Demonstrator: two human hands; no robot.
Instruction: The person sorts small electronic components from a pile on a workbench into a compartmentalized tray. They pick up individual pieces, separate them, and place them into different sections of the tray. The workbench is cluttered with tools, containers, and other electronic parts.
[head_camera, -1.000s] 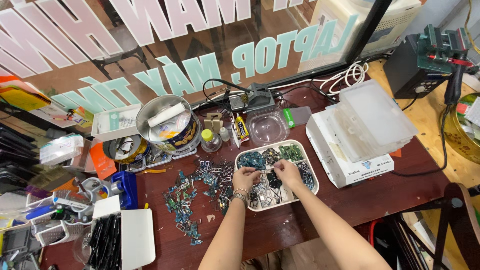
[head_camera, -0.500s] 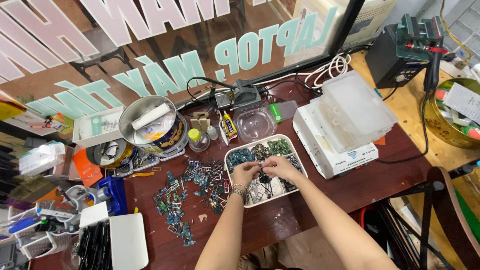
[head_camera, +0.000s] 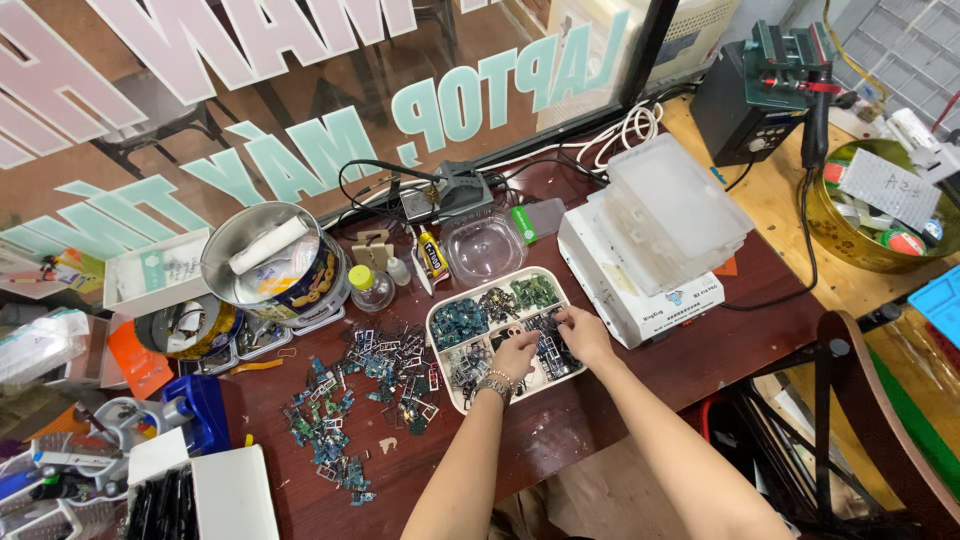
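A white compartment tray (head_camera: 441, 312) lies on the dark red table and holds small electronic parts, green boards at the back and darker metal pieces in front. My left hand (head_camera: 515, 356), with a bead bracelet on the wrist, rests in the tray's front middle section, fingers curled on small parts. My right hand (head_camera: 583, 335) is over the tray's right section, its fingertips pinching among the dark pieces. What exactly each hand grips is too small to tell. A scattered heap of similar loose parts (head_camera: 360, 390) lies on the table left of the tray.
A white machine (head_camera: 620, 285) with clear plastic boxes (head_camera: 672, 208) on top stands right of the tray. A round metal tin (head_camera: 268, 260), small bottles (head_camera: 370, 288), a clear dish (head_camera: 485, 247) and a soldering station (head_camera: 745, 100) stand behind. Tools crowd the left edge.
Both hands stay in the tray, shifting slightly among the parts. The view has drifted as my head moved.
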